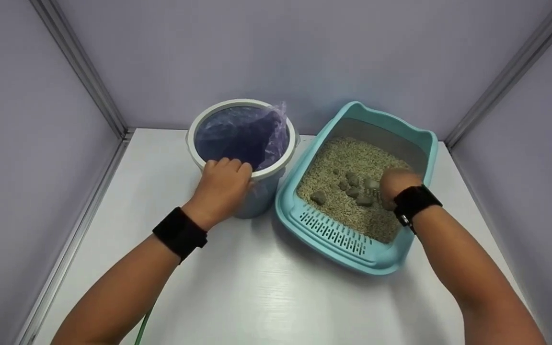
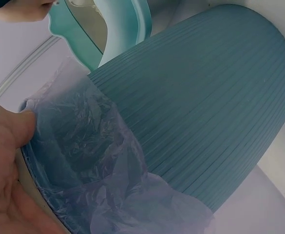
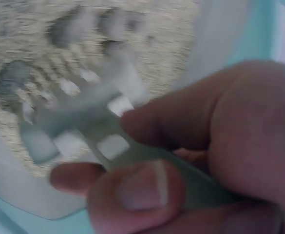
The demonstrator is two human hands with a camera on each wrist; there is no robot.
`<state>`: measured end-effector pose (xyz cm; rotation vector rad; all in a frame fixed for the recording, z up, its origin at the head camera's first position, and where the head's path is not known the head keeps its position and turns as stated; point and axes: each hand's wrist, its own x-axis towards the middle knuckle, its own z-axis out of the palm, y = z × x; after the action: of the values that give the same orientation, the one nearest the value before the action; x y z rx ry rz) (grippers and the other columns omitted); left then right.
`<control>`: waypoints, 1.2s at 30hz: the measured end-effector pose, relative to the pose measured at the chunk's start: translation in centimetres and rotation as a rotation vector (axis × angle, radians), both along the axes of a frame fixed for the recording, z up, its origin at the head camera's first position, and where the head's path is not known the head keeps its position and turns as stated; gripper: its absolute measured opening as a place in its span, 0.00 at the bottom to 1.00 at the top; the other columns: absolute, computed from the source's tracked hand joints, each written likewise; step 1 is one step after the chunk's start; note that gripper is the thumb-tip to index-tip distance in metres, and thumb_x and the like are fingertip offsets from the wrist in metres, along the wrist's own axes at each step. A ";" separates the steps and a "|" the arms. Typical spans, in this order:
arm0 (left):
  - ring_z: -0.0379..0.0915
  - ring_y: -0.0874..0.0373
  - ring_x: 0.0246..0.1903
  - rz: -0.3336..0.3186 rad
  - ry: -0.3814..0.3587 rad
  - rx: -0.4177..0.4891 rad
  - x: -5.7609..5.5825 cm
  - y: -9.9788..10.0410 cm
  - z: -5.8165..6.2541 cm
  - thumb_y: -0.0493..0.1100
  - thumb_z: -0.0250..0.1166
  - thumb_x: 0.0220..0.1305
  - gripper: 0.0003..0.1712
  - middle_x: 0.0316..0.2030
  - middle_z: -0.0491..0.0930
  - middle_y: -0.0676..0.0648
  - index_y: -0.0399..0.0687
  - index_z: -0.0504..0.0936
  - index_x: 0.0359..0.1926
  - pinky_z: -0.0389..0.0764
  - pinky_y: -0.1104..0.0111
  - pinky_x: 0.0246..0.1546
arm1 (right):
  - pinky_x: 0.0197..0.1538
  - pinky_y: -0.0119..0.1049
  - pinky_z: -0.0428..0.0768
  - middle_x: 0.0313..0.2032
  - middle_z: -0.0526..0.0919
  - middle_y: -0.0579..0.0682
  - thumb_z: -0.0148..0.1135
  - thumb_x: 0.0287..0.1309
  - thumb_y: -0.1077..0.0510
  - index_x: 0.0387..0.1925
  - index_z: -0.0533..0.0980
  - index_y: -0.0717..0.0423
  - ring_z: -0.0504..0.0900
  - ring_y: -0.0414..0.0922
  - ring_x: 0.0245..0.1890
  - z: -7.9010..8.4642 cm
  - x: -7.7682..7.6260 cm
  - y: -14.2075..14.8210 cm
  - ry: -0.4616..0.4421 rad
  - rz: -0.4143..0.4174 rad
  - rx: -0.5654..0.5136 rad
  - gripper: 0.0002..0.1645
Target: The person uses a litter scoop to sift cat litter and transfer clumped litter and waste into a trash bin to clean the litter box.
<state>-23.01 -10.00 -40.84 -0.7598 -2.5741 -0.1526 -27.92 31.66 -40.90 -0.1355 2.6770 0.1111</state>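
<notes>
My left hand (image 1: pixel 223 189) grips the near rim of a blue bin (image 1: pixel 259 201), fingers over the edge. In the left wrist view the thumb presses at the bin's rim, where a translucent purple bag (image 2: pixel 113 161) folds down over the ribbed side. My right hand (image 1: pixel 397 184) holds a pale translucent litter scoop (image 3: pixel 64 117) by its handle, above a turquoise litter box (image 1: pixel 431 148) of grainy tan litter (image 1: pixel 348 148). The scoop's slotted head is beside several dark grey clumps (image 1: pixel 318 197); blur hides whether it touches them.
The bin and litter box stand side by side on a white table (image 1: pixel 237 287), close to the back wall (image 1: pixel 276 57). Side walls enclose the table left and right. A green cord (image 1: pixel 143 328) shows near the left forearm.
</notes>
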 end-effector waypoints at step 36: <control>0.78 0.42 0.37 0.024 -0.078 -0.011 -0.2 0.1 0.2 0.48 0.68 0.70 0.14 0.34 0.82 0.41 0.41 0.78 0.39 0.70 0.53 0.37 | 0.45 0.49 0.72 0.17 0.72 0.55 0.47 0.71 0.66 0.12 0.63 0.49 0.68 0.47 0.22 -3.6 -3.2 1.8 0.214 -0.240 -0.289 0.28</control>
<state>-23.17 -9.92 -40.63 -0.7404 -2.6584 -0.1636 -31.15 33.43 -44.51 0.1147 2.8832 -0.3569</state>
